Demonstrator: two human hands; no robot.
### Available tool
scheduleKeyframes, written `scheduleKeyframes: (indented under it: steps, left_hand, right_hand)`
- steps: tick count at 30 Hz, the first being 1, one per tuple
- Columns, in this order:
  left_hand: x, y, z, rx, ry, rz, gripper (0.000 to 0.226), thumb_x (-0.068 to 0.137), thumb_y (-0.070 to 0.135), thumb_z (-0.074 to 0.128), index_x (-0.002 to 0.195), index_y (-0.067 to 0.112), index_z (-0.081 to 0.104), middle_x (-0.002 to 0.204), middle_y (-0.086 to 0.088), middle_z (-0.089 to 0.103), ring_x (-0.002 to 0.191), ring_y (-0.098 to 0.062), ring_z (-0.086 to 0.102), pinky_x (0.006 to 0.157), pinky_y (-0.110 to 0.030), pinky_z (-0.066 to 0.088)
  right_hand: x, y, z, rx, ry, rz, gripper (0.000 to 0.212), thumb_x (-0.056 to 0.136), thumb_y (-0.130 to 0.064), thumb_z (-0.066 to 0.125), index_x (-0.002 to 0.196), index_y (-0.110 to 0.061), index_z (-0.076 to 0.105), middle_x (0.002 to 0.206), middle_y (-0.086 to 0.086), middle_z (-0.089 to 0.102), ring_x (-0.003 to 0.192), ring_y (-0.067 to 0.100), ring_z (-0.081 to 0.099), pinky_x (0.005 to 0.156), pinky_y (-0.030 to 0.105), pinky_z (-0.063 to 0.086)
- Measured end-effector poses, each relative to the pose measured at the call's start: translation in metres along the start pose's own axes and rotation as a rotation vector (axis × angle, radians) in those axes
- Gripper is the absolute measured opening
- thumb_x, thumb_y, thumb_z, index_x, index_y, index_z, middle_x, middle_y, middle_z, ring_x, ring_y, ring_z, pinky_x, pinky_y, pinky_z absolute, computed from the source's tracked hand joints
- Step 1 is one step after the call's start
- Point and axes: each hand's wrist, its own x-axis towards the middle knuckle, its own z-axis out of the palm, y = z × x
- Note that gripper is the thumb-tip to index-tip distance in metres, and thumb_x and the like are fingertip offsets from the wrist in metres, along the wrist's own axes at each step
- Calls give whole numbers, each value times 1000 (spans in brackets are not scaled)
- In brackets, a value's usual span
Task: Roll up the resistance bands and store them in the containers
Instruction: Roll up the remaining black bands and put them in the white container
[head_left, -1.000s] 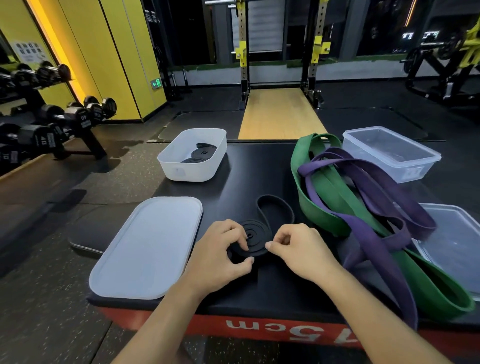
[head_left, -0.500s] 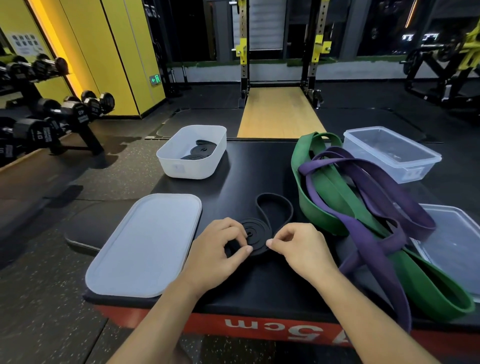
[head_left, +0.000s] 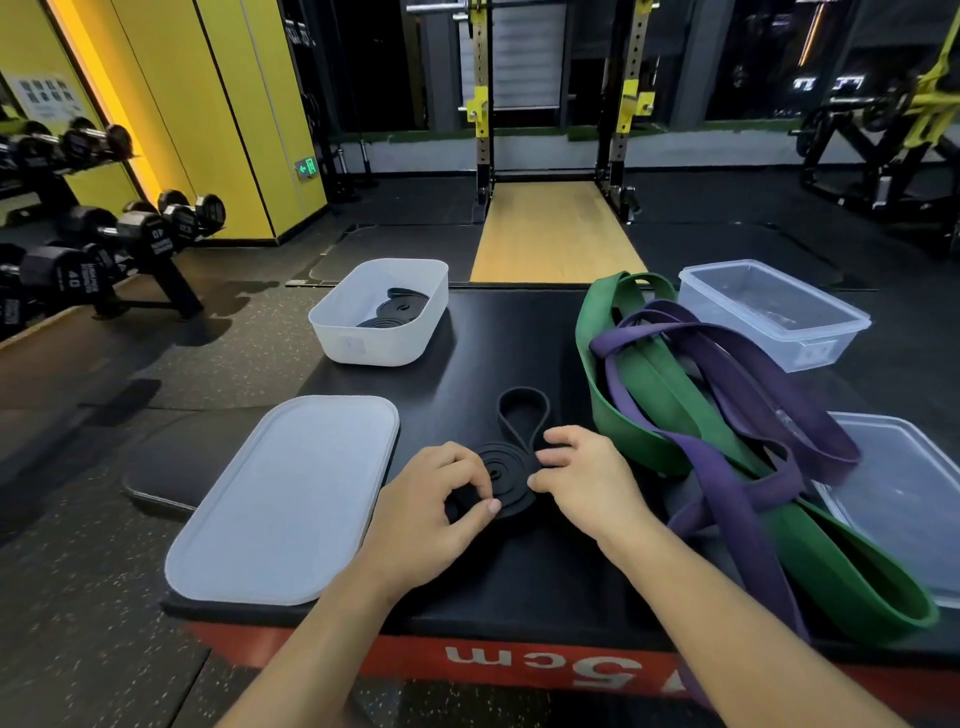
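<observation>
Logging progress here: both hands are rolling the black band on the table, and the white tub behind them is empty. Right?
Not empty: the head view shows rolled black bands lying in the white tub. The left hand and right hand do grip the part-rolled black band on the table.

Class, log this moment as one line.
step: rolling black band | left hand: pinches coil | right hand: holds coil edge | white container: rolled black bands inside | green band, purple band: unrolled

Yellow wall (head_left: 218, 104), dumbbell rack (head_left: 104, 234), dark floor (head_left: 78, 597)
</observation>
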Motion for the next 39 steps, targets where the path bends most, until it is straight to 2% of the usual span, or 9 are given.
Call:
scheduleKeyframes:
  steps: [4, 9, 13, 17, 20, 26, 31, 34, 39]
  left_hand:
    - [0, 0, 0, -19, 4, -11, 14, 88, 34, 73, 83, 35, 61, 105, 22, 63, 108, -7, 58, 89, -31, 48]
    - [1, -1, -1, -48, 5, -36, 12, 87, 35, 72, 81, 36, 62, 106, 22, 64, 110, -6, 58, 91, -34, 49]
    - [2, 0, -1, -94, -1, -42, 8, 85, 34, 72, 84, 36, 64, 108, 19, 65, 111, -9, 60, 94, -39, 50]
    - [3, 0, -1, -167, -14, -71, 10, 85, 30, 75, 89, 36, 67, 115, 19, 61, 120, -9, 59, 101, -44, 51]
    - [3, 0, 0, -188, -31, -64, 22, 88, 13, 78, 91, 32, 69, 116, 20, 59, 125, -8, 57, 106, -44, 48]
    - [3, 0, 1, -222, -37, -61, 25, 88, 5, 76, 95, 28, 70, 118, 18, 57, 127, -7, 54, 109, -38, 45]
    - [4, 1, 0, -235, -75, -76, 25, 88, 14, 69, 100, 34, 62, 120, 19, 52, 129, -13, 51, 107, -44, 45]
    - [3, 1, -1, -226, -103, -96, 24, 88, 19, 62, 103, 35, 54, 124, 18, 49, 124, -12, 52, 105, -52, 47]
    - [5, 0, -1, -228, -125, -100, 28, 88, 18, 58, 108, 34, 48, 129, 18, 41, 125, -11, 49, 112, -50, 43]
  right_hand:
    - [-2, -6, 3, -205, -21, -87, 56, 89, -17, 70, 144, -21, 58, 133, -5, 67, 118, 13, 63, 93, 20, 43]
    - [-3, -5, 7, -289, -70, -137, 56, 94, -23, 64, 148, -20, 54, 138, -2, 58, 122, 16, 57, 103, 27, 43]
    - [3, -4, 10, -338, -60, -129, 57, 89, -36, 66, 144, -26, 57, 133, -5, 59, 121, 18, 57, 113, 42, 36]
    - [6, -3, 10, -363, -42, -128, 58, 87, -42, 66, 143, -28, 58, 134, -6, 59, 125, 17, 56, 113, 40, 32]
    - [7, -4, 9, -373, -48, -118, 60, 87, -45, 65, 144, -28, 57, 139, -3, 56, 131, 18, 52, 114, 39, 30]
    - [7, -5, 10, -466, -47, -157, 40, 89, -47, 58, 124, -30, 68, 123, 0, 58, 121, 23, 54, 107, 40, 28]
    - [11, -2, 11, -386, -58, -140, 47, 74, -58, 49, 107, -32, 69, 111, -6, 54, 107, 20, 57, 106, 39, 31]
    - [14, 1, 12, -436, -25, -167, 35, 90, -53, 58, 115, -30, 69, 116, -5, 56, 111, 20, 57, 105, 40, 32]
    - [19, -6, 15, -593, -82, -188, 42, 103, -40, 43, 140, -28, 58, 139, 3, 49, 130, 27, 46, 109, 46, 29]
